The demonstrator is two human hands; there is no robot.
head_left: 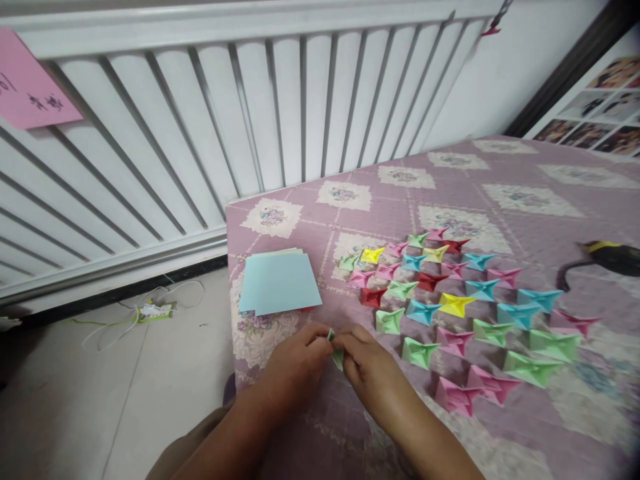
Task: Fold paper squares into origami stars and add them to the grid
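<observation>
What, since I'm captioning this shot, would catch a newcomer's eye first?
Probably the colorful folded papers, spread over the flowered cloth right of the paper stack. Next come the hands, left and right, holding a small green paper nearer the camera than the stack.

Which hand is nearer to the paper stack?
The left. The left hand is just on the near side of the stack; the right hand is farther off, beyond the stack's right edge and also nearer the wearer.
</observation>
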